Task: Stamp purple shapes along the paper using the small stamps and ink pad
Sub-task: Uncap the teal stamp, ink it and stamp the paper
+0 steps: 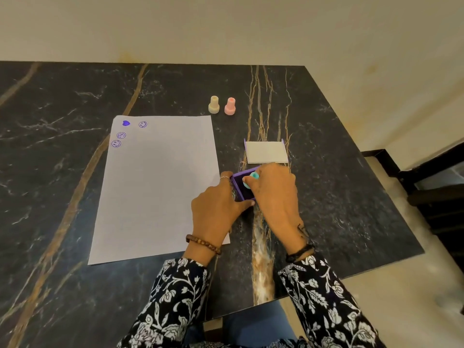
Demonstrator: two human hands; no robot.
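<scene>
A white sheet of paper (160, 187) lies on the dark marble table (75, 96). Near its top left corner it carries a purple heart print (126, 123) and three purple smiley prints (142, 124). Just right of the sheet sits the purple ink pad (242, 185). My left hand (217, 209) grips the pad's near and left sides, thumb along its front edge. My right hand (273, 194) pinches a small teal stamp (253, 177) and holds it down on the pad's ink surface. Much of the pad is hidden by both hands.
The ink pad's lid (266, 152) lies flat just beyond the pad. A cream stamp (214, 104) and a pink stamp (229, 106) stand upright past the paper's top right corner. The table's right edge (391, 197) drops to a pale floor.
</scene>
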